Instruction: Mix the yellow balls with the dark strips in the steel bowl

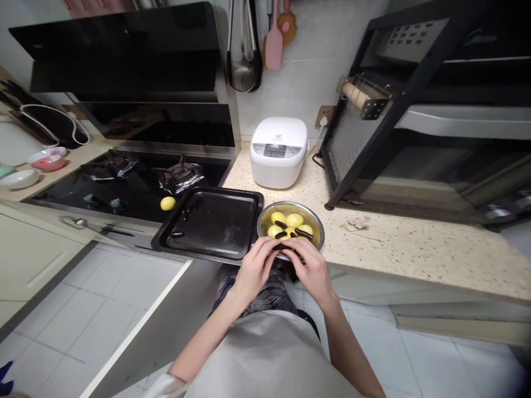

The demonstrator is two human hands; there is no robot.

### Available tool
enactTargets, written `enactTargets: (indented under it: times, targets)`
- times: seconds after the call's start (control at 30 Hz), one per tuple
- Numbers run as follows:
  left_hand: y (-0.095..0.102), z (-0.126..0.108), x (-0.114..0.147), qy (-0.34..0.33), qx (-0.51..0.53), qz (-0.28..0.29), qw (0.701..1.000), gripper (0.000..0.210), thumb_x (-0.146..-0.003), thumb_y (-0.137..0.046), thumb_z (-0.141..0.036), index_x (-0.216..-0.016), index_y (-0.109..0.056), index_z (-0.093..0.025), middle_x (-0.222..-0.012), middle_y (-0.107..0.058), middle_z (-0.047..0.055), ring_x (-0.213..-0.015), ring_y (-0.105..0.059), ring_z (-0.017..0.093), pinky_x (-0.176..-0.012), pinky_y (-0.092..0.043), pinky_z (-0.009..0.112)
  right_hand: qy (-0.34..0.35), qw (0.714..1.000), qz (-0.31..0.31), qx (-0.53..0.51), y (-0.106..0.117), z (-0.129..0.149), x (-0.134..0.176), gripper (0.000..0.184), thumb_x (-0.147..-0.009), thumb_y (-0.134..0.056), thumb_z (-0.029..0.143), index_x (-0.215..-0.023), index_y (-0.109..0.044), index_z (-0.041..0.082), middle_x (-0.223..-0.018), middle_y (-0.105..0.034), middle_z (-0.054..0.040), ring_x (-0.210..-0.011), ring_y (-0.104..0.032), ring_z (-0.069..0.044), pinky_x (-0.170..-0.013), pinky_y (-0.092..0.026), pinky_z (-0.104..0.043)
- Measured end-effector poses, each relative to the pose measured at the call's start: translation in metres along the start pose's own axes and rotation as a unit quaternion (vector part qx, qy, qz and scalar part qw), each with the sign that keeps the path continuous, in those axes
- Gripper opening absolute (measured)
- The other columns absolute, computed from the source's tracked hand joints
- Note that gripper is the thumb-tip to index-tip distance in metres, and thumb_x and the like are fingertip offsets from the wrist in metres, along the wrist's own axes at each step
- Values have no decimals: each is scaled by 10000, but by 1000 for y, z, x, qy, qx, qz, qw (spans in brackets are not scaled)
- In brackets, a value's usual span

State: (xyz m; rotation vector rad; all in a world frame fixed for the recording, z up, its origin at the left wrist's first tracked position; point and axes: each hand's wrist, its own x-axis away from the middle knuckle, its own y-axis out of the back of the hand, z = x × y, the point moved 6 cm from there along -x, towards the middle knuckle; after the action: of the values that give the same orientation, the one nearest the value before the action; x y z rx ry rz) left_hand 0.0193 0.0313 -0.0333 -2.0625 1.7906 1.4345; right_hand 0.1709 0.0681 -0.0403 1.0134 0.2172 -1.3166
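A metal bowl (319,223) on the counter's front edge holds several yellow lemons (294,221) and several dark, glossy, finger-shaped pieces (305,234) whose kind I cannot make out. Over the bowl's near rim, my left hand (258,264) and my right hand (309,266) meet with bent fingers. Between their fingertips is another dark finger-shaped piece (284,247), pinched from both sides; the fingers cover its ends. The black baking tray (211,221) left of the bowl carries a few small dark pieces (177,234) along its left side.
A single lemon (167,203) sits on the black gas hob (136,193), left of the tray. Behind the bowl stands a white rice cooker (279,152). A black rack (352,110) with an oven (464,160) rises at the right, near a crumpled brown scrap (354,224).
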Motion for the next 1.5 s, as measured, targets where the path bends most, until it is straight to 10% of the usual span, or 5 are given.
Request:
enactTargets:
  times: [0.37, 0.77, 1.3, 1.5]
  targets:
    - [80, 67, 9, 99, -196, -47, 974, 246, -1042, -496, -166, -1202, -675, -216, -1174, -699, 83, -1114, -686, 221, -1021, -539, 362, -104, 983, 18, 153, 18, -74, -41, 239, -984, -496, 188, -998, -733, 216, -1023, -775, -102, -993, -679, -300, -904, -486, -449]
    - [180, 158, 49, 299, -452, 77, 837, 288, -997, -495, -168, -1190, -709, -166, -1246, -730, 110, -1108, -694, 305, -973, -554, 403, -95, 978, 20, 185, 13, -79, -38, 289, -984, -467, 155, -1041, -747, 200, -1095, -786, -110, -1021, -696, -299, -914, -475, -444]
    - [184, 167, 40, 338, -461, 54, 819, 296, -955, -497, -107, -1123, -724, -193, -1146, -709, 120, -1011, -689, 288, -754, -534, 331, -64, 981, -91, 160, 36, -43, -24, 144, -1014, -581, 231, -986, -720, 213, -1006, -784, -65, -963, -695, -264, -891, -472, -427]
    - [148, 125, 17, 192, -293, -31, 936, 231, -981, -534, -163, -1133, -703, -203, -1113, -697, 88, -1001, -700, 246, -884, -555, 344, -37, 982, -121, 139, 38, -23, -18, 129, -1014, -597, 215, -1013, -726, 223, -989, -784, -56, -946, -705, -242, -882, -497, -408]
